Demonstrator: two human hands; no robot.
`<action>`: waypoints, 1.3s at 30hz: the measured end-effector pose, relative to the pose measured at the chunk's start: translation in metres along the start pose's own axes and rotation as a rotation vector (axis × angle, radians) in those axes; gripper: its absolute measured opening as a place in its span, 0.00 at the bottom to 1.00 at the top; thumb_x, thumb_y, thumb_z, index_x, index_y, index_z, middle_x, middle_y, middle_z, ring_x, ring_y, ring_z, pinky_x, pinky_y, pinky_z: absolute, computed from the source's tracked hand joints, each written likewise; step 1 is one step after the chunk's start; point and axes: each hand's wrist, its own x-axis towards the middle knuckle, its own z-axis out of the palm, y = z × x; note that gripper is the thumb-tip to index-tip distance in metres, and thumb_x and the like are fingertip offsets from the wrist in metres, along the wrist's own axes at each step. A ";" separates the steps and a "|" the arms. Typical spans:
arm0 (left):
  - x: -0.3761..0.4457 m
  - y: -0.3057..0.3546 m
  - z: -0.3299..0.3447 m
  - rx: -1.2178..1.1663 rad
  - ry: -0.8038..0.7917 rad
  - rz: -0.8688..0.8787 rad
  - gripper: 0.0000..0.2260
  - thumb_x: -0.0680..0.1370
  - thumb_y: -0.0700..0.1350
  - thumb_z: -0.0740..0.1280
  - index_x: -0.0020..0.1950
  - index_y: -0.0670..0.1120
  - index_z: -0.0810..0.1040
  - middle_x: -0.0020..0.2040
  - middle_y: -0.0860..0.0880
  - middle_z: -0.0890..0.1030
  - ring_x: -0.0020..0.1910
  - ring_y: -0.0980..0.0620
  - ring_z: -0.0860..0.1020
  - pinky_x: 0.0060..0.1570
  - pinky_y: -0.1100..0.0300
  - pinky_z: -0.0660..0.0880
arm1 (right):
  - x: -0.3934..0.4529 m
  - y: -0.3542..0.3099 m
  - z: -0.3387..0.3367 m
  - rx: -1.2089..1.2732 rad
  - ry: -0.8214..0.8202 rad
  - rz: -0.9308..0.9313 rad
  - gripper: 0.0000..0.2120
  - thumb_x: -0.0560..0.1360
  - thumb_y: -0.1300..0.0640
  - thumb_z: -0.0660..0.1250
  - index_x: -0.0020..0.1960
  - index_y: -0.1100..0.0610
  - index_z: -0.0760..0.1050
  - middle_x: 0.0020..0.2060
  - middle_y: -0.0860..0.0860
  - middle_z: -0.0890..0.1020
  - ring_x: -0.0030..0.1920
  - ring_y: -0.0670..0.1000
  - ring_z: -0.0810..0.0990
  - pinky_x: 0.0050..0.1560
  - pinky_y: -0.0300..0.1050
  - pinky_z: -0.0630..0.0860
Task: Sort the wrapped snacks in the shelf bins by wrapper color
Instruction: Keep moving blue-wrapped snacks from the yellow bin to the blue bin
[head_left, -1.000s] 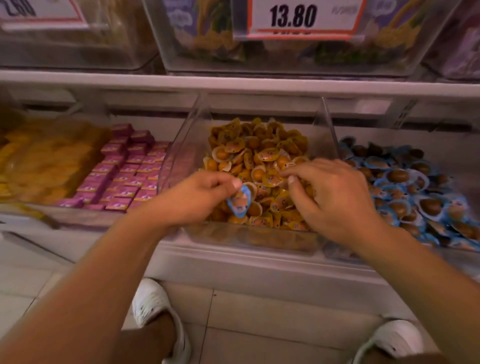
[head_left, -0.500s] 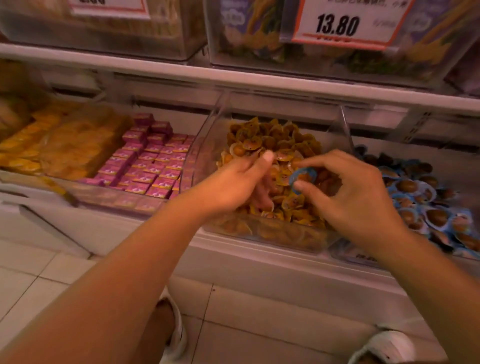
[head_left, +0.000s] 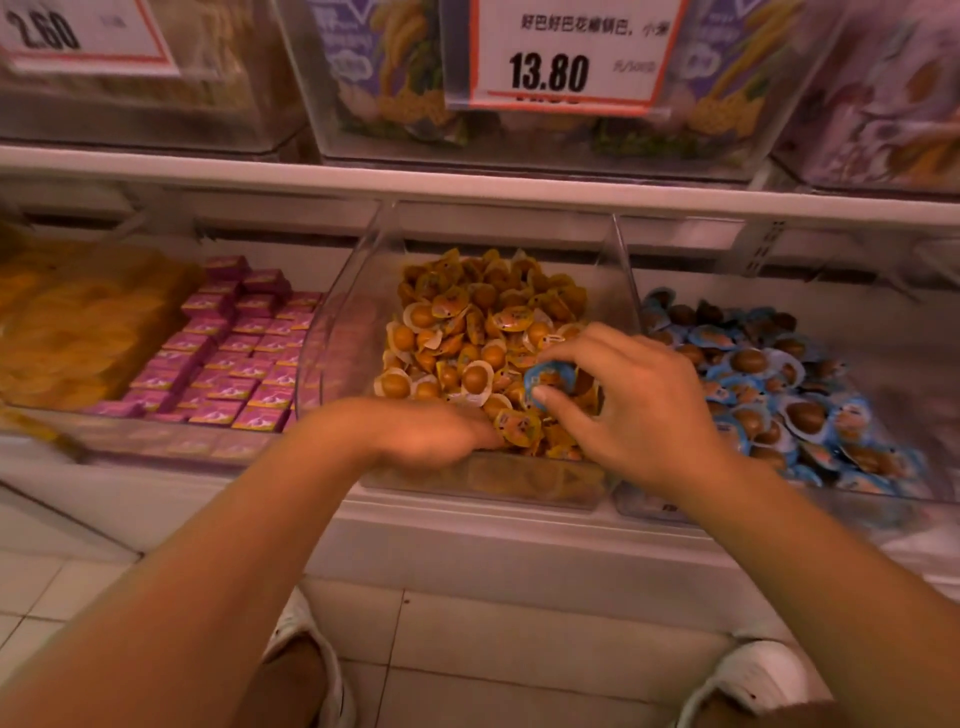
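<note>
Down at the bottom, two white shoes (head_left: 748, 680) stand on the tiled floor (head_left: 493, 639), just in front of the shelf. Both forearms reach up and forward into the middle bin (head_left: 353, 291), a clear plastic one.

The left hand (head_left: 421, 431) dips over the bin's front edge, blurred, its fingers buried among the orange-wrapped snacks (head_left: 483, 332); I cannot tell whether its grip is closed on anything. The right hand (head_left: 639, 400) sits just beside it, above the same pile, and its grip is narrow: thumb and fingertips pinch a single blue-wrapped snack (head_left: 548, 375), held just over the orange ones, near the right side of the middle bin.

To the right, behind the clear divider, lies the heap of blue-wrapped snacks (head_left: 769, 374) with brown centres. To the left, pink boxes (head_left: 234, 358) sit in tidy rows, and beyond them yellow packets (head_left: 78, 332) fill the far left.

Further back and up, past the white shelf edge (head_left: 467, 182), the upper bins hold bagged goods, with a price tag (head_left: 561, 57) reading 13.80 and another tag (head_left: 78, 36) at the left reading 2.60.
</note>
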 end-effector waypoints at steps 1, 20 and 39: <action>0.004 0.000 0.000 -0.011 -0.005 0.017 0.12 0.82 0.51 0.57 0.62 0.66 0.71 0.58 0.73 0.68 0.56 0.80 0.67 0.51 0.86 0.57 | 0.000 -0.001 0.001 -0.014 0.020 0.004 0.13 0.75 0.47 0.71 0.56 0.52 0.81 0.48 0.48 0.82 0.45 0.53 0.81 0.44 0.46 0.75; 0.006 0.001 -0.010 -0.618 0.703 0.134 0.12 0.81 0.38 0.63 0.64 0.40 0.78 0.46 0.46 0.80 0.41 0.58 0.78 0.44 0.67 0.73 | 0.001 0.000 0.006 -0.011 0.042 0.010 0.12 0.75 0.45 0.69 0.54 0.51 0.80 0.48 0.47 0.81 0.44 0.52 0.81 0.43 0.46 0.74; 0.038 0.041 0.018 0.166 0.304 0.306 0.13 0.77 0.58 0.68 0.59 0.56 0.81 0.64 0.53 0.76 0.67 0.52 0.71 0.69 0.50 0.67 | -0.017 0.065 -0.045 0.078 0.045 0.565 0.17 0.76 0.48 0.69 0.63 0.48 0.76 0.55 0.50 0.82 0.59 0.53 0.78 0.51 0.43 0.75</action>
